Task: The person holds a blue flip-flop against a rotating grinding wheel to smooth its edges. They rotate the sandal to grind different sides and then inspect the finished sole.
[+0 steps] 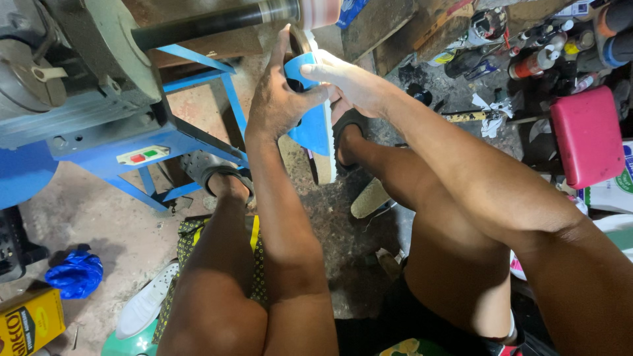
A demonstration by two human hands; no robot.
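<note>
Looking down past two bare knees, I see both hands raised in front of a blue machine frame (198, 142), sharing one blue shoe (315, 128) with a pale sole edge. My left hand (277, 105) wraps the shoe from its left side: the palm covers the upper part of the blue surface, the index finger stands up along its top edge, and the thumb crosses toward the other hand. The remaining fingers curl round the far side, where I cannot see them. My right hand (353, 82) comes in from the right and clasps the top of the shoe, fingers laid over its upper rim and touching the left thumb. So both hands are closed on the shoe, neither one slack.

The shoe itself hangs upright and edge-on between the two palms, its toe pointing down toward the dirty concrete floor (99, 217), its sole edge facing right. Its top end sits just under a dark horizontal shaft (211, 23) carrying a pinkish wheel (320, 12).

Below, each foot wears a sandal. A pink stool (587, 135) stands at right, near a clutter of bottles and cans (560, 46). A crumpled blue bag (76, 273) and a yellow box (30, 320) lie at lower left.
</note>
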